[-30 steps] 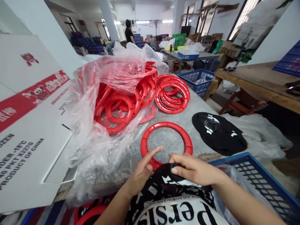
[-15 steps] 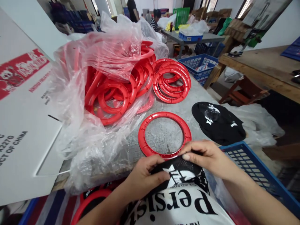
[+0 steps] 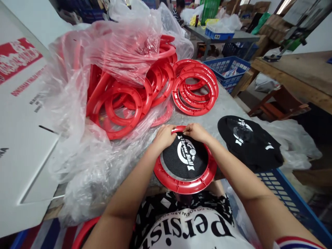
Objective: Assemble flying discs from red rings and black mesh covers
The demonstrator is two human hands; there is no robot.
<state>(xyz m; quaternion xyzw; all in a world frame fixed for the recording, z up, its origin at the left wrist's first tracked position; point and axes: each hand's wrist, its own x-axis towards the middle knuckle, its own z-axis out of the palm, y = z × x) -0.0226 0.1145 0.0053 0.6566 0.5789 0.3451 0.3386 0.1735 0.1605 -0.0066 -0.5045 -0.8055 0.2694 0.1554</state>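
By the near edge of the gray surface (image 3: pixel 225 102), the left hand (image 3: pixel 166 136) and right hand (image 3: pixel 196 132) pinch the black mesh disc (image 3: pixel 185 157) at the far rim of the red ring (image 3: pixel 185 186); uneven pulling could pucker it.

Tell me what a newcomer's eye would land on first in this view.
Most likely the heap of glossy red rings, partly covered by clear plastic on the left side of the gray table. Next comes the black mesh disc with white "Throw Ball" lettering, lying across the opening of a single red ring near the person's body. To its right, black cloth with white print stands out.
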